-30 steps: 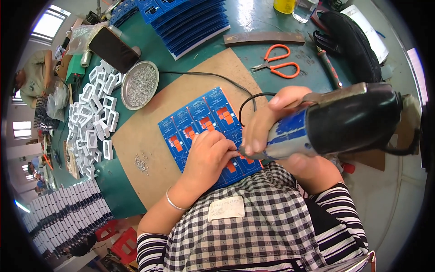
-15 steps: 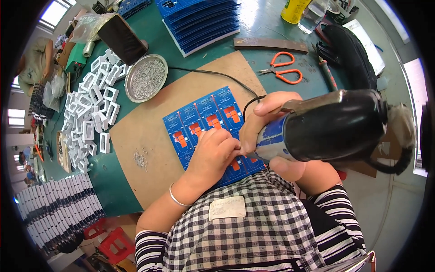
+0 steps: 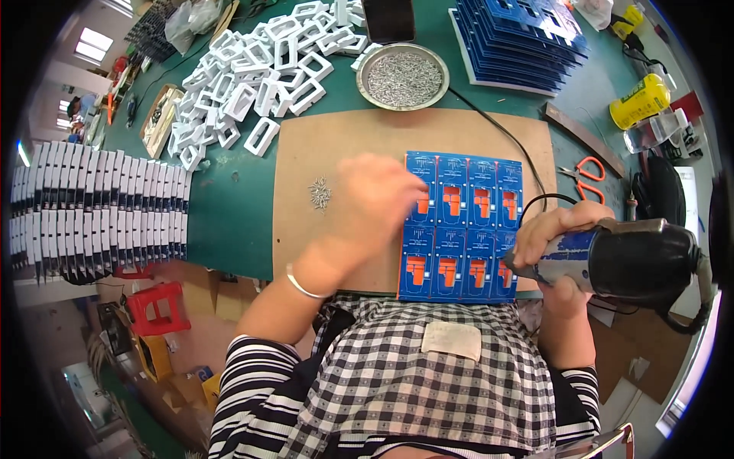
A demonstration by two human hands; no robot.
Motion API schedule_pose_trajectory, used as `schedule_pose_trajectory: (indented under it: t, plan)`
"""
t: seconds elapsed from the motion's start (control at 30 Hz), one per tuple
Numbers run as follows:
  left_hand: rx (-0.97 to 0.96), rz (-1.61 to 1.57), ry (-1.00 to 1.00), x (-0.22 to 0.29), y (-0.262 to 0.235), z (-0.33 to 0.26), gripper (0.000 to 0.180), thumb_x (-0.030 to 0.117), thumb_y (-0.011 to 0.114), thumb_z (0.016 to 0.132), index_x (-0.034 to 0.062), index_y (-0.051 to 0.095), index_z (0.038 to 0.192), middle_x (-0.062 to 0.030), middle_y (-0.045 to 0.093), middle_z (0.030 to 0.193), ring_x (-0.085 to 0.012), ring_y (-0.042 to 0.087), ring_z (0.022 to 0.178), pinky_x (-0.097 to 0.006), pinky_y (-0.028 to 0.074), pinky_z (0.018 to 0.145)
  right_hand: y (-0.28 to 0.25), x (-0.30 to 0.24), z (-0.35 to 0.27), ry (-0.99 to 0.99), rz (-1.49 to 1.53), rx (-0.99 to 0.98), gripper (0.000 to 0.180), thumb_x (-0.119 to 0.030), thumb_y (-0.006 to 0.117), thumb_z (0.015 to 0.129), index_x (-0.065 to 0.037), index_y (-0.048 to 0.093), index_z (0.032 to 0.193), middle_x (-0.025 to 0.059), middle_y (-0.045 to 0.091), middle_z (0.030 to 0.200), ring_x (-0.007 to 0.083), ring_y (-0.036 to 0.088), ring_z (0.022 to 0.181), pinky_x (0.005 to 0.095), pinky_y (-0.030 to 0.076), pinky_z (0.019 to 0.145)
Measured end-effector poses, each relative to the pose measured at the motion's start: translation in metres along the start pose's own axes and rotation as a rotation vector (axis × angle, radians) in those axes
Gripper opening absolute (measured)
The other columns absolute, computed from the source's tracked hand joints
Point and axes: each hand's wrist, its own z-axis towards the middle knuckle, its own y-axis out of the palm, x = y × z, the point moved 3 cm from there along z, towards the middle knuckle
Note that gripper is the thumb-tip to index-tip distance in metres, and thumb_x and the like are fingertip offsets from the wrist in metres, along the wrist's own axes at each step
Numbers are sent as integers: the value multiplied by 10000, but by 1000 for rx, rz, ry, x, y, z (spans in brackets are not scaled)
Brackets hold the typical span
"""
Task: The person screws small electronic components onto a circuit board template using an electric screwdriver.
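Note:
My right hand [image 3: 556, 241] is wrapped around a black and grey electric screwdriver [image 3: 638, 260]. Its nose end lies over the right edge of a blue panel [image 3: 449, 239] printed with rows of rectangles, each with an orange insert. My left hand [image 3: 375, 195], blurred by motion, hovers by the panel's upper left edge; its fingers are too smeared to read. A small heap of screws [image 3: 319, 194] lies left of that hand on the brown board [image 3: 329, 260] under the panel.
Beyond the board stands a metal bowl [image 3: 402, 107] of screws, beside a pile of white plastic frames [image 3: 262, 136]. Stacked blue panels [image 3: 512, 69], a yellow bottle [image 3: 641, 102] and orange-handled snips [image 3: 589, 172] lie to the right. Rows of white-and-black units [image 3: 99, 222] stand at left.
The view has turned, so the panel sits straighter. My left hand has left the panel's lower middle and moved to its upper left edge. The screwdriver has shifted toward the panel's right edge.

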Motion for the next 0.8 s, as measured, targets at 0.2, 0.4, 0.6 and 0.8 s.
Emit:
schedule_pose_trajectory:
  t: [0.2,0.4,0.6,0.8]
  plan:
    - [-146,372,-192,-58,-37,-24,73,107,725,712,135,690,769,3,611,788,-205,552,817,-374,392,778,-6,6,0,22,226,65,629,-339,782,755,-20,410,1148,101,586,725,186,597,623,277,506,569]
    - [-278,515,-13,-58,-32,-23,119,110,733,686,150,679,785,8,609,765,-202,554,806,-365,386,773,-45,27,1,18,450,183,590,-434,589,819,-41,401,1217,90,559,710,206,579,587,354,484,562]
    - [-317,533,7,-58,-35,-21,110,99,709,677,114,632,754,-27,605,739,-225,539,773,-375,384,777,-74,41,-17,99,587,475,495,-424,544,838,-87,471,1193,85,555,721,212,551,607,370,457,610]
    - [-436,653,30,-52,-31,-12,128,87,716,674,107,644,778,-26,607,745,-223,547,784,-369,382,774,-91,10,-26,-46,527,530,546,-410,565,796,-66,435,1198,110,553,687,242,580,577,398,510,585]
